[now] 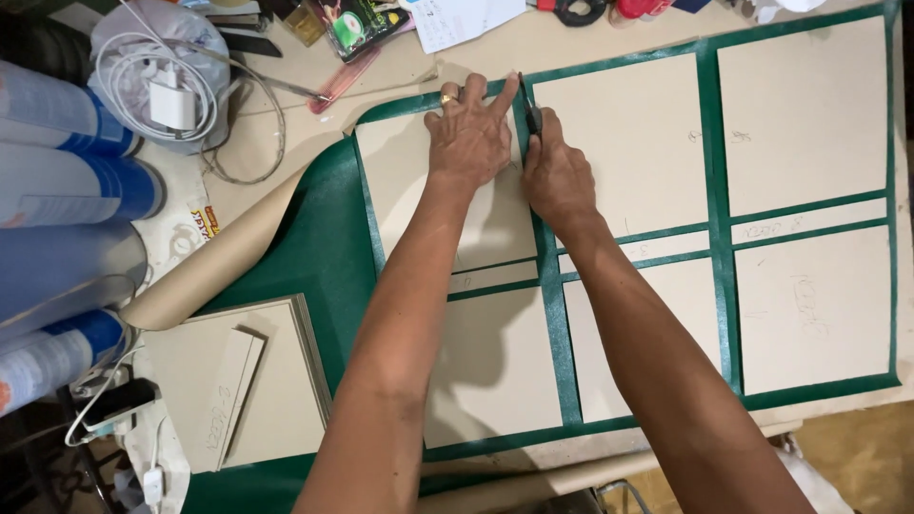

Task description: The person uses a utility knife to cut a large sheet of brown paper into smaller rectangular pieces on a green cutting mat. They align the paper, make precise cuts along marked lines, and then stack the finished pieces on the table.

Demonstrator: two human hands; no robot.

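A large green sheet (324,247) lies on the table with several beige cardboard panels (619,143) laid on it in a grid, green strips showing between them. My left hand (468,133), with a ring on one finger, presses flat on the upper left panel (400,181), fingers spread toward the green gap. My right hand (557,176) grips a thin dark cutting knife (529,107), its blade set in the green strip between the two upper left panels. The knife's handle is mostly hidden in my fist.
A stack of cut cardboard pieces (238,381) lies at lower left. The sheet's left edge curls up, showing its tan back (209,266). Blue-and-white rolls (67,181), a white charger with cable (171,100), scissors (576,9) and small clutter line the left and far edges.
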